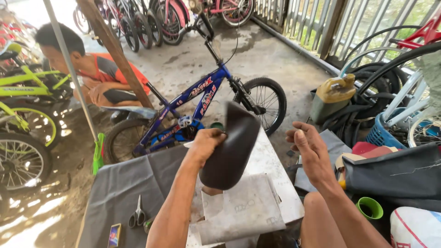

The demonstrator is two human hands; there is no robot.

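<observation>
My left hand (206, 142) grips a black bicycle saddle (232, 147) by its side and holds it up, nose pointing away, above a low white table (271, 160). My right hand (308, 149) hovers to the right of the saddle, fingers loosely curled, holding nothing. Sheets of grey-white material (243, 209) lie on the table under the saddle. A dark grey sheet (124, 188) covers the table's left part, with scissors (137, 216) and a small flat box (114, 235) on it.
A blue child's bicycle (202, 96) stands just beyond the table. A person in an orange shirt (98, 76) crouches at the left near green bicycles (27, 87). At the right are tyres, a yellow jug (334, 89), a blue basket (383, 131) and a green cup (370, 207).
</observation>
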